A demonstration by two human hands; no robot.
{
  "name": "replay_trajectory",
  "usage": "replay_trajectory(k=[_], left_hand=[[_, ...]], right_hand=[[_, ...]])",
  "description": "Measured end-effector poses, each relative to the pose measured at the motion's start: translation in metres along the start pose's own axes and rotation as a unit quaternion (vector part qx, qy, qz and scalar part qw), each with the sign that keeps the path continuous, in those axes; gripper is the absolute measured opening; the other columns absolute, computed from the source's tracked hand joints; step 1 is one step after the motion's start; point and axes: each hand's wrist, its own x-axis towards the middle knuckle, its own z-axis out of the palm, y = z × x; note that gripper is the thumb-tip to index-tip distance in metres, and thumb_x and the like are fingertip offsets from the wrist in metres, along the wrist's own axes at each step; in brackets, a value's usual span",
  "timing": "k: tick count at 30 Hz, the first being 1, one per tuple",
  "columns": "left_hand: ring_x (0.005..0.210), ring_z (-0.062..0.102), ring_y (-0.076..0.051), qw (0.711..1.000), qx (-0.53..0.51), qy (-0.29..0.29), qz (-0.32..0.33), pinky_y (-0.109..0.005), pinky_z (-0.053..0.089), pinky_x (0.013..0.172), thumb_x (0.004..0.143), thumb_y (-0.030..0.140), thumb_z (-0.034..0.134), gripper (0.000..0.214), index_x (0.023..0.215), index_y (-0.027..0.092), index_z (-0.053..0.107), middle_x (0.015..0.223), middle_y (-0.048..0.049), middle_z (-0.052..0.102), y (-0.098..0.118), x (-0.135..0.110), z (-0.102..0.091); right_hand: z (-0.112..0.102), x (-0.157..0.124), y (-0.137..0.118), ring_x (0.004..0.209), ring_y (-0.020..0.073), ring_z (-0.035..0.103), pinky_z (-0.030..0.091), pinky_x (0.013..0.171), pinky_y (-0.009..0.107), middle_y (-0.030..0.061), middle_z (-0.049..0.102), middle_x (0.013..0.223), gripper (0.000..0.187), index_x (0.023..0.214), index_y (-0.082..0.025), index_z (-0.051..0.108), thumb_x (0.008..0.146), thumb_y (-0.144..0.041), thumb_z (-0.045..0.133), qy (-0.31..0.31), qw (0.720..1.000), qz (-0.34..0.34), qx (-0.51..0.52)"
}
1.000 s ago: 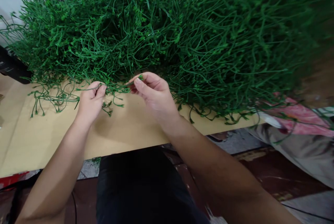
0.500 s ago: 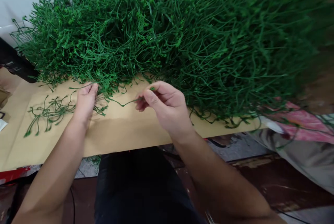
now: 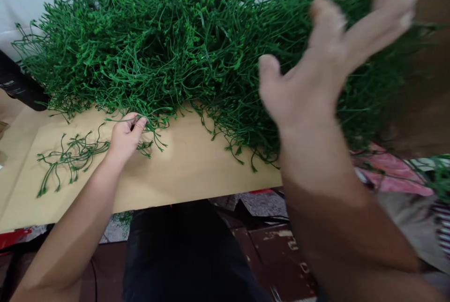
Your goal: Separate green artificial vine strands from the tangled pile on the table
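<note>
A big heap of green plastic stems (image 3: 197, 44) covers the back of a tan cardboard sheet (image 3: 190, 170). My left hand (image 3: 125, 137) rests on the cardboard at the heap's near edge, fingers curled and pinching thin green stems (image 3: 149, 126). My right hand (image 3: 316, 77) is raised high over the right part of the heap, fingers spread apart and blurred, with nothing in it. A small bunch of loose green stems (image 3: 68, 156) lies on the cardboard left of my left hand.
A dark object (image 3: 17, 86) sits at the left behind the cardboard. Pink and grey cloth (image 3: 397, 175) lies at the right edge. Below the cardboard's front edge are my dark-clad lap (image 3: 183, 255) and a dark red floor (image 3: 281, 245).
My right hand let go of the stem it was pinching and swung up and to the right, opening wide. My left hand stayed at the heap's edge.
</note>
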Motion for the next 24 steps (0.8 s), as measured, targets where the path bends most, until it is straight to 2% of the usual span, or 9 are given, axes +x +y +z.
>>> replay_trajectory(k=[2,3,5,7,11,14,18,21,24], left_hand=[[0.051,0.031,-0.008,1.000,0.022,-0.002,-0.007,-0.023,0.025,0.049,0.079,0.029,0.054,0.026,0.058,0.018,0.041,0.053,0.0051,0.032,0.002,-0.002,0.000],[0.051,0.030,-0.008,0.999,0.037,-0.002,-0.008,-0.023,0.025,0.049,0.079,0.028,0.053,0.027,0.058,0.019,0.039,0.053,0.0053,0.031,0.004,-0.002,0.000],[0.052,0.030,-0.009,0.998,0.069,-0.003,0.000,-0.023,0.025,0.050,0.079,0.028,0.052,0.029,0.056,0.019,0.037,0.052,0.0052,0.030,0.007,-0.004,0.000],[0.053,0.031,-0.009,0.995,0.093,-0.004,0.020,-0.024,0.026,0.051,0.080,0.028,0.051,0.027,0.057,0.019,0.038,0.053,0.0049,0.031,0.010,-0.004,0.000],[0.055,0.037,-0.010,0.990,0.131,0.004,0.054,-0.024,0.030,0.053,0.081,0.028,0.049,0.021,0.062,0.018,0.047,0.055,0.0038,0.040,0.008,-0.005,-0.002],[0.058,0.043,-0.011,0.983,0.169,0.003,0.067,-0.024,0.034,0.057,0.082,0.029,0.047,0.018,0.070,0.018,0.054,0.059,0.0021,0.049,0.005,-0.005,-0.004],[0.067,0.051,-0.015,0.971,0.226,-0.029,0.071,-0.026,0.038,0.063,0.083,0.028,0.041,0.021,0.072,0.019,0.057,0.069,-0.0020,0.057,0.004,-0.004,-0.004],[0.064,0.049,-0.016,0.958,0.283,-0.037,0.002,-0.027,0.034,0.059,0.083,0.028,0.040,0.025,0.063,0.020,0.053,0.063,-0.0014,0.054,0.000,0.002,-0.006],[0.051,0.036,-0.013,0.945,0.310,0.007,-0.103,-0.026,0.025,0.053,0.082,0.033,0.044,0.029,0.056,0.020,0.047,0.049,0.0026,0.038,-0.007,0.009,-0.012]], right_hand=[[0.023,-0.011,-0.029,0.119,0.0302,0.038,0.030,0.092,0.047,0.0166,0.049,0.115,0.032,0.102,-0.016,0.056,0.088,-0.042,0.046,0.008,1.000,0.004,-0.030],[0.034,-0.015,-0.043,0.111,0.0273,0.044,0.032,0.091,0.045,0.0148,0.054,0.107,0.028,0.095,-0.016,0.059,0.088,-0.040,0.046,-0.019,1.000,0.006,-0.020],[0.052,-0.021,-0.070,0.095,0.0218,0.050,0.036,0.086,0.039,0.0110,0.058,0.092,0.026,0.088,-0.015,0.060,0.088,-0.036,0.046,-0.118,0.993,0.001,0.031],[0.067,-0.023,-0.090,0.085,0.0188,0.051,0.037,0.079,0.034,0.0086,0.059,0.085,0.026,0.087,-0.013,0.060,0.087,-0.037,0.048,-0.205,0.976,0.005,0.072],[0.083,-0.022,-0.109,0.074,0.0148,0.046,0.033,0.069,0.028,0.0057,0.056,0.078,0.022,0.079,-0.013,0.057,0.086,-0.032,0.048,-0.311,0.945,0.053,0.086],[0.090,-0.022,-0.111,0.068,0.0115,0.041,0.029,0.064,0.026,0.0028,0.051,0.072,0.021,0.072,-0.014,0.050,0.089,-0.023,0.041,-0.327,0.934,0.071,0.126],[0.094,-0.028,-0.111,0.061,0.0091,0.036,0.028,0.061,0.024,0.0004,0.045,0.066,0.026,0.064,-0.016,0.041,0.089,-0.021,0.036,-0.297,0.928,0.060,0.219],[0.084,-0.038,-0.126,0.058,0.0089,0.035,0.029,0.059,0.024,0.0004,0.046,0.063,0.025,0.063,-0.016,0.043,0.087,-0.020,0.034,-0.311,0.907,-0.003,0.285],[0.061,-0.046,-0.155,0.060,0.0111,0.041,0.030,0.056,0.025,0.0019,0.054,0.068,0.015,0.073,-0.016,0.054,0.080,-0.015,0.041,-0.375,0.849,-0.180,0.326]])
